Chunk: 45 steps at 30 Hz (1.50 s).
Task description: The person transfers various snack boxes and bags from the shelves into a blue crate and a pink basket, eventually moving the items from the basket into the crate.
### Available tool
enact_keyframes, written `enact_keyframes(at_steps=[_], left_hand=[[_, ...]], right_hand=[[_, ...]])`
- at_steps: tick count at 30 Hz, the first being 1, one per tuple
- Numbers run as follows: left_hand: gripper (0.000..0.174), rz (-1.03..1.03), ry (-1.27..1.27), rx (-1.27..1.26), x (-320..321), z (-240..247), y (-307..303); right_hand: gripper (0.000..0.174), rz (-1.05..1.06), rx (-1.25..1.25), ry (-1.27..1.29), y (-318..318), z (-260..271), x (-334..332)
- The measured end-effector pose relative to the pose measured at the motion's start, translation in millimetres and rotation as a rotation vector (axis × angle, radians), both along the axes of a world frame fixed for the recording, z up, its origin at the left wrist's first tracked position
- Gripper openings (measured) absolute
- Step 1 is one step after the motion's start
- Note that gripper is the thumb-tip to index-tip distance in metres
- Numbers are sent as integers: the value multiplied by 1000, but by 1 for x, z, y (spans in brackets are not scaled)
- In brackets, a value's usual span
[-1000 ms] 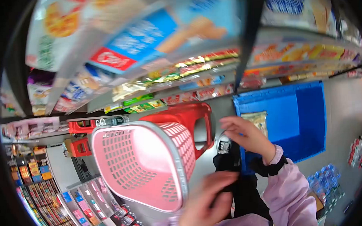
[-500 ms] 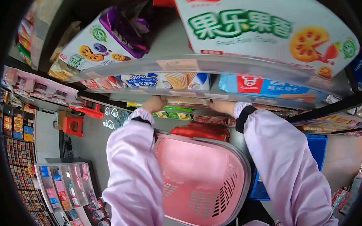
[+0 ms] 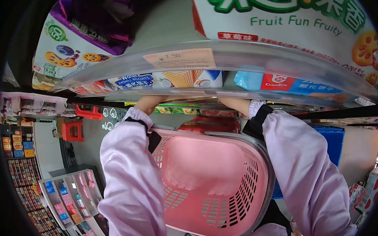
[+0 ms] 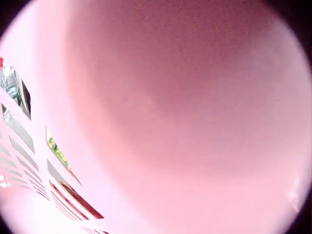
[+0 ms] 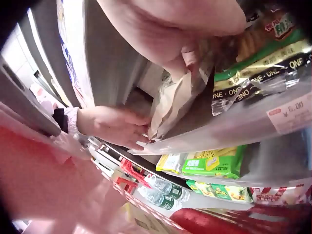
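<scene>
Both hands reach in under a shelf ledge, and the head view hides most of their fingers. In the right wrist view a beige, paper-like packet (image 5: pixel 173 105) lies on the lower shelf. The fingers of my right hand (image 5: pixel 178 29) grip its near end. My left hand (image 5: pixel 112 126) holds the far end, its fingertips right at the packet's edge. Below the arms stands a pink slotted basket (image 3: pixel 199 159) with grey handles. Basket wall (image 4: pixel 195 146) fills most of the left wrist view, where the hand does not show.
Overhead shelves carry wafer packs (image 3: pixel 179 79), a blue Garden pack (image 3: pixel 288 83) and large white biscuit bags (image 3: pixel 286 25). A dark-and-green snack bag (image 5: pixel 263 58) lies beside the packet. Below are green packs (image 5: pixel 214 163), a red stool (image 3: pixel 210 124), a blue crate (image 3: pixel 331 141) and water bottles (image 5: pixel 163 192).
Both hands, earlier low near the basket and blue crate, have gone up to the shelf with the packet. Since half a second ago they have moved farther in under the ledge; the head view has shifted closer.
</scene>
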<state>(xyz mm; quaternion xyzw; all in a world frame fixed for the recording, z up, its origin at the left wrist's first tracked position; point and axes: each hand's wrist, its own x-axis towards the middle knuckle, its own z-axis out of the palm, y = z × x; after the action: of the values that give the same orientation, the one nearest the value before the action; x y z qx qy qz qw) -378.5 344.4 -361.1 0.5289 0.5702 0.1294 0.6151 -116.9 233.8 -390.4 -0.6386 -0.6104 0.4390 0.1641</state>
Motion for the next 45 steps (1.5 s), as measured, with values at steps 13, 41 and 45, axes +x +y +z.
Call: enact_keyframes(at_steps=[13, 41, 45], left_hand=[[27, -137, -55, 72, -6, 95, -75], [35, 82, -101, 110, 177, 205, -454], [30, -53, -175, -18, 222, 127, -524]], right_hand=[[30, -246, 117, 942, -59, 33, 7], [8, -350, -82, 1267, -423, 113, 178], [3, -618, -119, 1036, -531, 87, 217]])
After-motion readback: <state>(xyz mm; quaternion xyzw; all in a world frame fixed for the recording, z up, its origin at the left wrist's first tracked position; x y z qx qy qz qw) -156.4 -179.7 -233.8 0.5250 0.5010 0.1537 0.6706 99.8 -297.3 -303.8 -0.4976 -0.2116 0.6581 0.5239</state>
